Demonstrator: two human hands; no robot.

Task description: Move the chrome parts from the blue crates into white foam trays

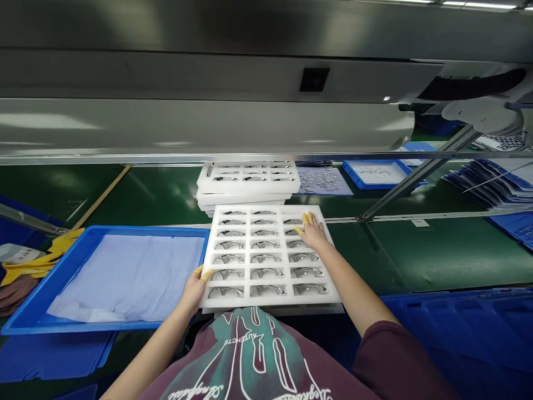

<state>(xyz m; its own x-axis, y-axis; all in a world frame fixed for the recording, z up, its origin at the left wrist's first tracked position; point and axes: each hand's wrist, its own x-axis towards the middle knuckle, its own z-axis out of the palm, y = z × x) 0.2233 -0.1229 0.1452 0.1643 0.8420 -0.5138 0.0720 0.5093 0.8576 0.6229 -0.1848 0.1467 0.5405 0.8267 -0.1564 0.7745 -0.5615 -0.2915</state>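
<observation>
A white foam tray (270,224) lies in front of me, with three columns of slots. Each slot that shows holds a shiny, curved metal part (266,273) of a kind I cannot make out. My left hand (195,288) grips the tray's left edge, its thumb over the rim. Laid over the upper right slots, my right hand (314,232) has its fingers stretched out, touching the tray or the parts there. Yellow finger covers show on both hands. Part of the right column is hidden under the right hand.
Left is a blue tray (89,328) of white sheets (129,272), beside yellow gloves (58,253). More foam trays (245,198) are stacked behind. Small metal pieces lie on a sheet (320,180) and in a blue tray (375,183). A metal strut (416,175) slants at right; a hood hangs overhead.
</observation>
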